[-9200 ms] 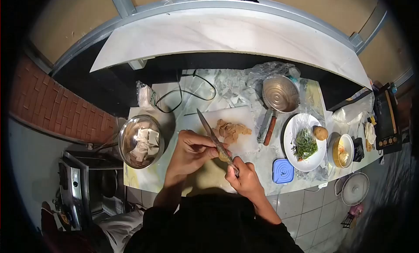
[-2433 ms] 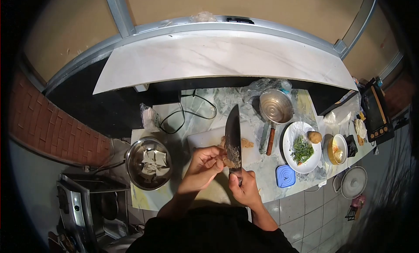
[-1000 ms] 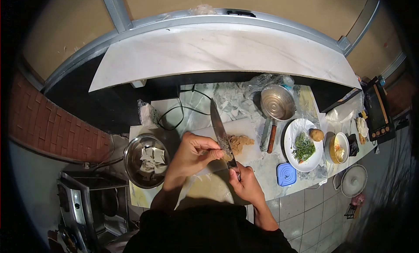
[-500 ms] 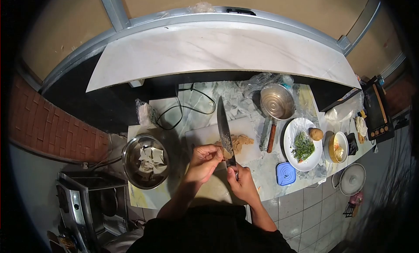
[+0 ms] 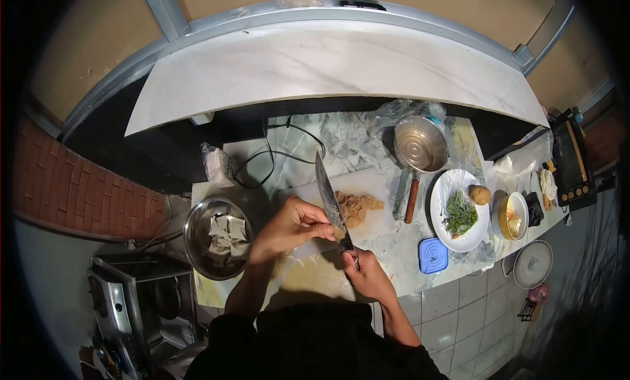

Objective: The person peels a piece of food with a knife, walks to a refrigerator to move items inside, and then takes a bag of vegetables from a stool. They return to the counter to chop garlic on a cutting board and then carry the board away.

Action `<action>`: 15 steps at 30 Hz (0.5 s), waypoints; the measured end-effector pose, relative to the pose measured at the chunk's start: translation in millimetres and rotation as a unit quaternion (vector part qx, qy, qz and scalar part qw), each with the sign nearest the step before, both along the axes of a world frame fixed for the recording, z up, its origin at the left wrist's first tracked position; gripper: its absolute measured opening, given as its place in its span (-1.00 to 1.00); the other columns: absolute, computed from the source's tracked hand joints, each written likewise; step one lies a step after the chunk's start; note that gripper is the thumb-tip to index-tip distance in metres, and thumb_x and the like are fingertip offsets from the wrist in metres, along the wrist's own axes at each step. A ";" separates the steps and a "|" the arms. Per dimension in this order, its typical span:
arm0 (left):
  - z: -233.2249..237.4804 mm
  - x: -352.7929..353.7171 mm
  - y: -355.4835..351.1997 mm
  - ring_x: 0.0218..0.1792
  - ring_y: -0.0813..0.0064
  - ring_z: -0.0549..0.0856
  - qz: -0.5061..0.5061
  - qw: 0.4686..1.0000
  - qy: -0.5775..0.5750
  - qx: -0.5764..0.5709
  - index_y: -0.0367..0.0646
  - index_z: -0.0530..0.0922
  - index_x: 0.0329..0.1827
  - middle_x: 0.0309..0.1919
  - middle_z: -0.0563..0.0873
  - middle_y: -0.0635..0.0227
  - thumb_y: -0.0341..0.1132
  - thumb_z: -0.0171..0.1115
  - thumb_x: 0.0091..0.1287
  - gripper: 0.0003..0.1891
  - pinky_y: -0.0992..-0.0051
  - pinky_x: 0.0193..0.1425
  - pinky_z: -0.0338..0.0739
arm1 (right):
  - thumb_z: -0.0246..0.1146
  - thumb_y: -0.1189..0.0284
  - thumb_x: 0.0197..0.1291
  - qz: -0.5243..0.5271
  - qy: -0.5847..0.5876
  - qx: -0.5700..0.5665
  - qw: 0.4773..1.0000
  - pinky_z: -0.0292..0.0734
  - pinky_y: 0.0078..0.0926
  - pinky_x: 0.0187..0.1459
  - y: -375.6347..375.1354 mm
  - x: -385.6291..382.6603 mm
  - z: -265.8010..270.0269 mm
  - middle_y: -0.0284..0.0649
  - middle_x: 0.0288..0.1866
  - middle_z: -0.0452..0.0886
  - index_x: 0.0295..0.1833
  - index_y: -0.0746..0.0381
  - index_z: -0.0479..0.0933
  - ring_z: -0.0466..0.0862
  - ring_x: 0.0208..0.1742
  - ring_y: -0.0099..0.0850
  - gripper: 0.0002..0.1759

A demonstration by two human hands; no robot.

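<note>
My right hand (image 5: 369, 275) is wrapped round the handle of a large knife (image 5: 330, 195), whose blade points up and away, tilted left. Small bits cling to the blade. The fingers of my left hand (image 5: 296, 224) are pinched at the lower blade, beside a small light-brown piece (image 5: 339, 232); whether they grip the piece or the blade is hard to tell. Beneath and beyond the hands lies a white cutting board (image 5: 374, 183) bearing a pile of thin brown slices (image 5: 356, 208).
A steel bowl (image 5: 190, 239) with pale pieces stands left. To the right are a saucepan (image 5: 420, 144), a blue lid (image 5: 433, 255), a white plate (image 5: 438, 216) with greens and a potato (image 5: 480, 195), and a bowl (image 5: 523, 216). A black cable (image 5: 282, 152) lies behind.
My left hand has shifted a little left, with its wrist turned more sideways. The knife leans further left, and more of the brown slices shows. The view has moved slightly.
</note>
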State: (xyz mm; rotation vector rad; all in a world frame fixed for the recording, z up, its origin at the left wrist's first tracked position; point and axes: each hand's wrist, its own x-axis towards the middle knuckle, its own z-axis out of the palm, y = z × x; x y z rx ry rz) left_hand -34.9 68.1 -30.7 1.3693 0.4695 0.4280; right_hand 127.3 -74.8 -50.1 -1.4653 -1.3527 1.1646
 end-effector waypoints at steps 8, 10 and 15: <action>-39.5 23.7 -25.3 -0.18 0.58 0.64 0.116 0.980 -0.107 -0.120 -0.37 0.55 -0.10 -0.21 0.67 0.25 -0.45 0.21 0.30 -0.82 0.57 -0.07 0.56 | 0.03 0.41 0.34 -0.061 0.023 -0.016 0.998 0.27 -0.45 -0.55 3.3 -5.5 -5.2 -0.18 -0.71 0.36 -0.41 0.40 0.39 0.34 -0.67 -0.47 -0.70; -45.6 37.5 -38.8 -0.09 0.54 0.61 0.164 0.929 -0.227 -0.242 -0.33 0.47 0.05 -0.08 0.62 0.26 -0.43 0.07 0.39 -0.77 0.49 -0.04 0.55 | 0.02 0.40 0.34 -0.073 0.039 -0.028 0.996 0.27 -0.46 -0.55 6.1 -9.2 -3.6 -0.20 -0.72 0.36 -0.42 0.39 0.40 0.35 -0.67 -0.48 -0.68; -62.7 42.4 -54.7 -0.14 0.57 0.61 0.251 0.882 -0.297 -0.265 -0.32 0.51 -0.06 -0.15 0.64 0.27 -0.43 0.06 0.39 -0.84 0.52 -0.08 0.54 | -0.01 0.32 0.39 -0.088 0.017 0.030 0.995 0.17 -0.56 -0.63 9.3 -16.0 -10.2 -0.40 -0.76 0.26 -0.55 0.30 0.28 0.23 -0.68 -0.65 -0.57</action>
